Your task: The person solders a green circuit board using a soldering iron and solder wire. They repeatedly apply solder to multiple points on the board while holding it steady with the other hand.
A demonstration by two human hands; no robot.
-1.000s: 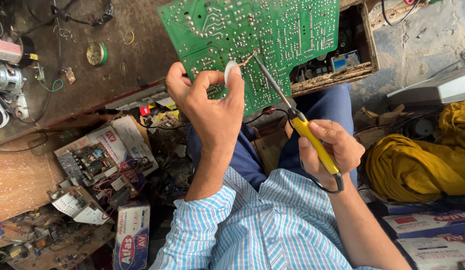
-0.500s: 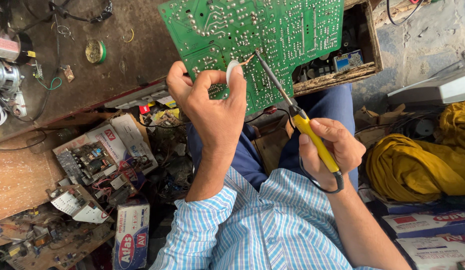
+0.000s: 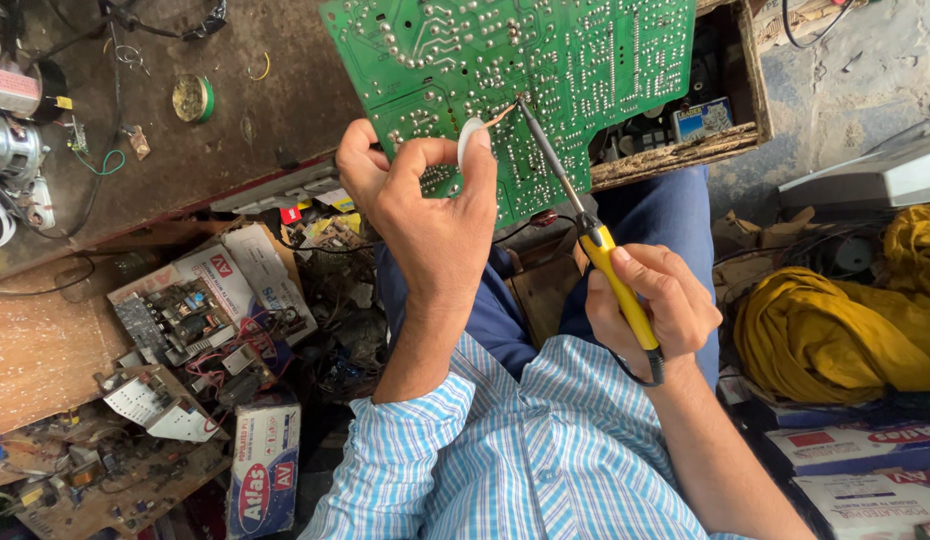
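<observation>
Cluttered table [image 3: 185, 150] carries the board [image 3: 545, 80], just ahead of both hands. Right hand [image 3: 650, 300] fingers wrap the iron [image 3: 585, 225], its axis slanting up-left to the board. Left hand [image 3: 430, 210] fingers pinch solder wire [image 3: 497, 118], meeting the tip.

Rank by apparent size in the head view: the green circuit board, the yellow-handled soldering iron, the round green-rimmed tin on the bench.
1. green circuit board, cut off by the frame's top edge
2. yellow-handled soldering iron
3. round green-rimmed tin

The gaps are plain, so camera nearness changes nothing.
</observation>
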